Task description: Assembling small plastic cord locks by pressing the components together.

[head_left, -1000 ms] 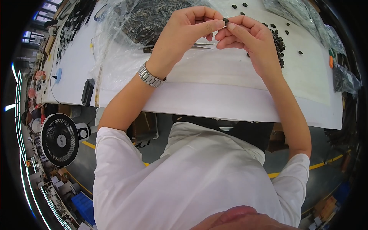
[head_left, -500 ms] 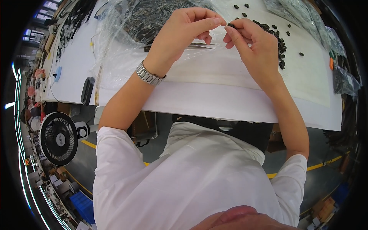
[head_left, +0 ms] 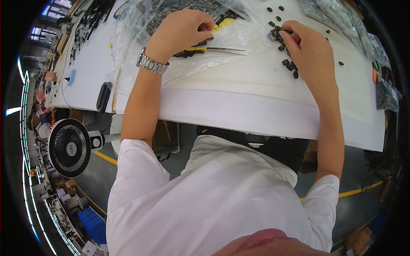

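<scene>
My left hand (head_left: pixel 181 34) is bent over a clear plastic bag (head_left: pixel 149 15) of small dark parts, its fingers curled inward. Dark pieces lie under its fingertips, and whatever it holds is hidden. Just below it rests a tool (head_left: pixel 224 50) with two slim metal blades and a yellow and dark handle. My right hand (head_left: pixel 309 51) is at a loose heap of small black pieces (head_left: pixel 289 65). Its thumb and forefinger close on a piece at the heap's left side; the hand covers part of the heap.
A white table (head_left: pixel 239 102) spans the front. To the left lie a black oblong object (head_left: pixel 103 97) and dark strips (head_left: pixel 92 25). More plastic bags (head_left: pixel 341 27) lie at the far right, near an orange item (head_left: pixel 374 75). A fan (head_left: pixel 69 148) stands left of the table.
My hands have moved apart from where they met over the table. The left went left to the bag's dark parts, the right came right to the heap. Yellow material now shows beside the left hand.
</scene>
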Demonstrator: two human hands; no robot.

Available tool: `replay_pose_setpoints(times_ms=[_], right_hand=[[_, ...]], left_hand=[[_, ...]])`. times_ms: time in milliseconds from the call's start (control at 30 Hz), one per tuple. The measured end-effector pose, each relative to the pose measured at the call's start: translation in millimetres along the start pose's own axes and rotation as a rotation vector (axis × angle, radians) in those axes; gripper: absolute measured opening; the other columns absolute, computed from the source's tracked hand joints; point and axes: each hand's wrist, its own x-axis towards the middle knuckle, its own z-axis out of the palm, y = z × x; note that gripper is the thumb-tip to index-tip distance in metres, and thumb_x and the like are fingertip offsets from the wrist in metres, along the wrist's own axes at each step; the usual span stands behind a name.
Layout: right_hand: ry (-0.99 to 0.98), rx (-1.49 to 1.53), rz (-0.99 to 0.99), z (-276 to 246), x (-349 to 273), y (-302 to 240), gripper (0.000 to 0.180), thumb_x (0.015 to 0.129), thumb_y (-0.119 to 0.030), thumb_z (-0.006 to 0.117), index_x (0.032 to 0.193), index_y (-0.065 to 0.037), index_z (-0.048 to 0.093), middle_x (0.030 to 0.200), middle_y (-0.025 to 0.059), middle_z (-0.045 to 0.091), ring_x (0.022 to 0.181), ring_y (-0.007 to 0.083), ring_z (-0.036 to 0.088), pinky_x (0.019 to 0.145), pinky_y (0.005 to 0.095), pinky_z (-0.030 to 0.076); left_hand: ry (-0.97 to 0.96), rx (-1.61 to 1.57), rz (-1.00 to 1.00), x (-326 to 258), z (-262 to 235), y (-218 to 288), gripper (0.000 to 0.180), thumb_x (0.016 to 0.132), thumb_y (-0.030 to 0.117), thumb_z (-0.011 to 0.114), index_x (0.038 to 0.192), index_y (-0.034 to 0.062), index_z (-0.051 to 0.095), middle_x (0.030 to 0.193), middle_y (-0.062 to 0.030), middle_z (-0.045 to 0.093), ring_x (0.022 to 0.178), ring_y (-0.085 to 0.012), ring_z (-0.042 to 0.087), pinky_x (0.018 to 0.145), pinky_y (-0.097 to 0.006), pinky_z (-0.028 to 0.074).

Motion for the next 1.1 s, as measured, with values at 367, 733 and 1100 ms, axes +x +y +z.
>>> replay_pose_setpoints(times_ms=[367,733,1100], right_hand=[[-0.385,0.427,0.042,0.6,-11.5,-38.7,0.023,0.097,-0.017,0.071,0.115,-0.003,0.074,0.098,0.0163,0.079,0.08,0.0309,0.074,0.079,0.0404,0.057],[-0.3,1.048,0.231,47.2,8.3,-9.4,0.025,0.103,-0.013,0.068,0.125,-0.003,0.071,0.097,0.0067,0.076,0.08,0.013,0.072,0.074,0.0278,0.06],[-0.239,1.184,0.153,32.2,7.8,-15.0,0.019,0.103,-0.01,0.068,0.117,0.001,0.077,0.094,0.0066,0.077,0.08,0.0118,0.072,0.076,0.0272,0.061]], left_hand=[[0.093,0.235,0.047,2.8,26.7,8.3,0.008,0.082,0.009,0.069,0.08,0.0053,0.063,0.078,-0.0106,0.066,0.082,-0.0337,0.066,0.074,-0.045,0.053],[-0.108,-1.059,-0.193,12.4,7.1,56.5,0.022,0.099,0.015,0.074,0.108,-0.0043,0.071,0.098,-0.0098,0.077,0.079,-0.014,0.075,0.071,-0.028,0.06],[-0.293,-1.605,-0.201,16.4,22.8,40.5,0.024,0.105,0.015,0.068,0.12,-0.0025,0.067,0.105,-0.0099,0.077,0.081,-0.01,0.073,0.082,-0.033,0.065]])
